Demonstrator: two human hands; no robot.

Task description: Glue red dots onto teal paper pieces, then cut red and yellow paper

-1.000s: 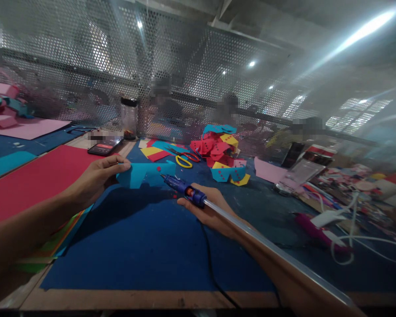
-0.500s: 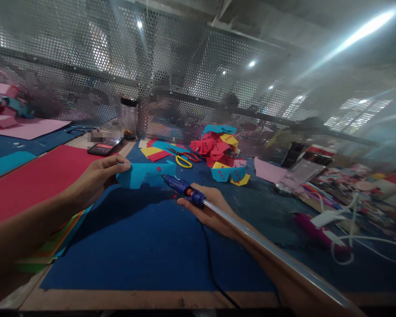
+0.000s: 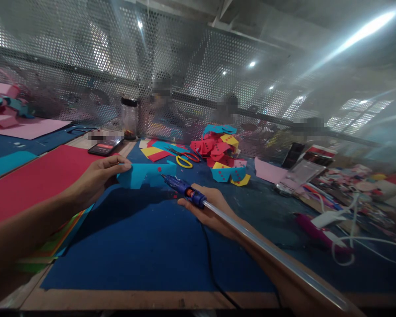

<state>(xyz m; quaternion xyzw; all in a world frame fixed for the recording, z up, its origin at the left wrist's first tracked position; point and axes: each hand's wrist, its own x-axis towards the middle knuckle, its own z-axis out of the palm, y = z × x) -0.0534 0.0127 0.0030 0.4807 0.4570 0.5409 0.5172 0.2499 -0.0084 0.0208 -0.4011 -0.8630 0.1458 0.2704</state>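
Between thumb and fingers, my left hand (image 3: pixel 107 174) pinches the left end of a cut blue paper piece (image 3: pixel 135 175), held above the table. A small red dot (image 3: pixel 159 169) sits on that paper near its right part. My right hand (image 3: pixel 211 207) is wrapped round a blue hot glue gun (image 3: pixel 185 190), whose nozzle points at the paper close to the dot. A long clear glue stick (image 3: pixel 270 246) runs out of its back along my forearm. Under the nozzle, small red bits (image 3: pixel 175 196) lie on the blue mat (image 3: pixel 145 251).
Scissors (image 3: pixel 184 162) with yellow and red handles lie beyond the paper, by a pile of folded paper pieces (image 3: pixel 214 147). A phone (image 3: pixel 105 146) and a jar (image 3: pixel 129 116) stand at back left. A purple glue gun (image 3: pixel 320 233) with a white cord lies right. A black cord (image 3: pixel 209 259) crosses the mat.
Almost nothing differs. Both hands, the blue paper and the glue gun keep their places, with only a very slight shift of the whole view.
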